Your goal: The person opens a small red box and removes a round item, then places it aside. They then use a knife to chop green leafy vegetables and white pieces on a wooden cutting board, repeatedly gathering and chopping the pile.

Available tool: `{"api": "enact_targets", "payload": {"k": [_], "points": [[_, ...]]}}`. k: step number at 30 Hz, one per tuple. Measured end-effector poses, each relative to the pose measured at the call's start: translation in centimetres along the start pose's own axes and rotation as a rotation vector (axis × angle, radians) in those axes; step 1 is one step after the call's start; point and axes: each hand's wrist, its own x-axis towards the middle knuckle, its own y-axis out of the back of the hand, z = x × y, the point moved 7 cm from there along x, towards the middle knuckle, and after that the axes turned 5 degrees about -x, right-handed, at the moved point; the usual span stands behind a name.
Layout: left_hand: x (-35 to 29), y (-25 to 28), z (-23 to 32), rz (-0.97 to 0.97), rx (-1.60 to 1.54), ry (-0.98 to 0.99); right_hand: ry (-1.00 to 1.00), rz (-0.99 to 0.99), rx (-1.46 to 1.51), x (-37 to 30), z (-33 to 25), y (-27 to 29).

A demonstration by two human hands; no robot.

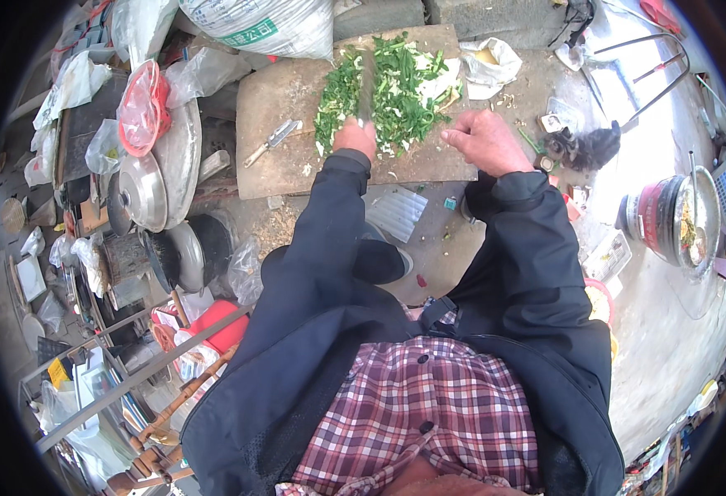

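Observation:
My left hand is closed round the handle of a kitchen knife. Its long blade points away from me and lies among the chopped greens, which are heaped over the far middle and right of a worn wooden board. My right hand is at the board's right edge, beside the heap. Its fingers are curled, with thumb and forefinger close together; anything between them is too small or hidden to make out. A small knife with a pale handle lies on the board's left part.
Beyond the board are a full white sack and an open white bag. To the right, a dark furry animal is near a metal pot. Pot lids, plastic bags and a wooden chair crowd the left.

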Motion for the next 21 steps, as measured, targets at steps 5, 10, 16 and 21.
{"api": "enact_targets", "payload": {"k": [5, 10, 16, 21], "points": [[-0.2, -0.5, 0.5, -0.016, -0.024, -0.047, 0.012, 0.021, -0.028, 0.0, 0.0, 0.3], [-1.2, -1.7, 0.9, -0.036, -0.149, 0.061, -0.007, 0.001, 0.015, -0.1, 0.1, -0.1], [-1.2, -1.6, 0.2, -0.089, -0.14, 0.096, 0.017, 0.01, 0.02, 0.0, 0.0, 0.0], [-1.0, -1.6, 0.2, -0.034, 0.015, 0.054, 0.013, 0.013, 0.008, 0.0, -0.1, 0.1]]}}
